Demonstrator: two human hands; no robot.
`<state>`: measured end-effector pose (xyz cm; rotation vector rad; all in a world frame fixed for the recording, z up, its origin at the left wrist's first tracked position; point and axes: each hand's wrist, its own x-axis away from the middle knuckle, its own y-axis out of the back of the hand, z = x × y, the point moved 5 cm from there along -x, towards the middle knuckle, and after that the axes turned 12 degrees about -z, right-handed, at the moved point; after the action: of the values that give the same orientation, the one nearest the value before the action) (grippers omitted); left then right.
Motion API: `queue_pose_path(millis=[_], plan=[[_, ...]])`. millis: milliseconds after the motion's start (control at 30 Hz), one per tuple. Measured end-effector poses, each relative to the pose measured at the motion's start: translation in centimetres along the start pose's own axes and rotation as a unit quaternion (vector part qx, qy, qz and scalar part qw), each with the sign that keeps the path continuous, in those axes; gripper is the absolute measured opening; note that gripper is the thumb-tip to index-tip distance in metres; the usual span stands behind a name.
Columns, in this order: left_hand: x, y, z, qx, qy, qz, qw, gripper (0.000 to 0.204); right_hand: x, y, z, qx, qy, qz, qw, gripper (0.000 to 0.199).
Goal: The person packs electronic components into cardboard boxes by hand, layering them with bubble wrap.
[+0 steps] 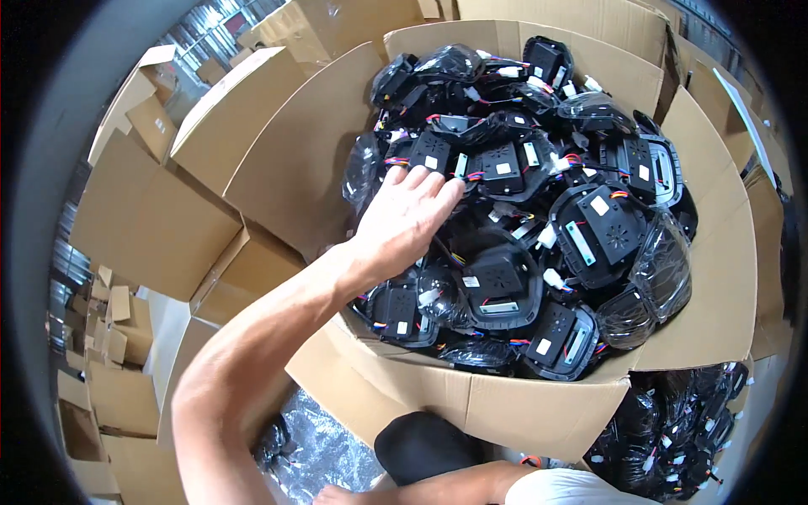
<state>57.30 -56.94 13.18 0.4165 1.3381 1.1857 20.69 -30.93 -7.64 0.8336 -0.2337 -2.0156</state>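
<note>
My left hand (410, 212) reaches into a large open cardboard box (547, 414), back upward, fingers bent down among the contents. The fingertips and whatever they grip are hidden. Just beyond the knuckles lies a black plastic electronic unit (430, 155) with coloured wires and a white label. Similar units fill the box, such as one with a slotted round grille (599, 225) and another in an oval frame (503, 284). Some are wrapped in clear plastic. At the lower edge my right hand (335, 496) shows only in part, below the box; its fingers are cut off.
Open cardboard boxes (156, 215) crowd the left side. Below the box lies clear plastic wrapping (328, 442), beside a black-covered knee (425, 446). More wrapped black units (665, 429) are heaped at the lower right. The big box's flaps spread outward.
</note>
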Motion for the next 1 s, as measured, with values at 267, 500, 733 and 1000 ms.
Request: queue_pose_path(millis=[267, 500, 733, 1000], plan=[[1.7, 9.7, -0.6, -0.034, 0.008, 0.011, 0.999, 0.037, -2.2, -0.4, 1.1, 0.065, -0.007, 0.008, 0.998, 0.032], [8.3, 23.4, -3.0, -0.076, 0.119, -0.004, 0.99, 0.048, -3.3, 0.8, 0.1, 0.127, -0.072, 0.051, 0.988, 0.046], [22.0, 34.2, -9.2, -0.104, 0.328, 0.039, 0.938, 0.055, -5.3, 6.9, 1.7, -0.128, -0.151, -0.257, 0.946, 0.057], [39.4, 39.3, -17.0, -0.085, 0.551, 0.04, 0.829, 0.045, -4.5, 3.2, 4.7, -0.07, -0.092, -0.371, 0.921, 0.071]])
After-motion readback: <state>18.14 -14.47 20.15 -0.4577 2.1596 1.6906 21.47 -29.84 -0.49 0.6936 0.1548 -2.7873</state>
